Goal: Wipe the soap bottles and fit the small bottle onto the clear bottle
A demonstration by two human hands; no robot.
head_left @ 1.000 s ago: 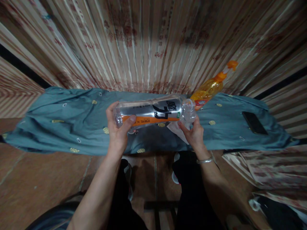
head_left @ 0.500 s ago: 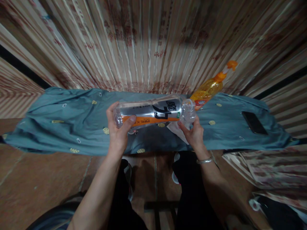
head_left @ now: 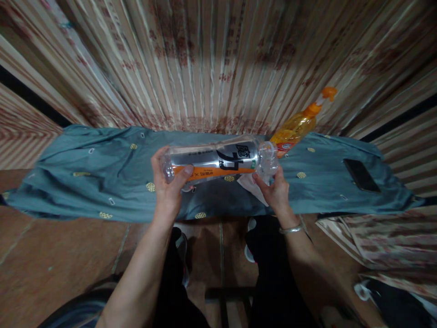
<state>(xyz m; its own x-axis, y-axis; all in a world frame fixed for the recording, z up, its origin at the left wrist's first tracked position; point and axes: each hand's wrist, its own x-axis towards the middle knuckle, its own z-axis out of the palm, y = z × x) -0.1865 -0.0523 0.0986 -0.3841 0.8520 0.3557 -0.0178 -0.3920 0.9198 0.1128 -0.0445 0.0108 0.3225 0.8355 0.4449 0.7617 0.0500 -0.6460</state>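
A clear plastic bottle [head_left: 215, 160] with a silver, black and orange label lies sideways in the air above a table covered by a blue-grey cloth [head_left: 85, 177]. My left hand [head_left: 168, 189] is wrapped round the bottle's base end. My right hand [head_left: 275, 189], with a metal bangle on the wrist, grips the crumpled neck end with fingers pinched on it. Under the right hand a white paper or tissue [head_left: 252, 186] lies on the cloth.
An orange-filled bottle [head_left: 296, 127] with an orange cap stands tilted at the back right of the cloth. A dark phone [head_left: 361, 175] lies on the right. Striped curtains hang behind the table. Tiled floor and my dark-trousered legs are below.
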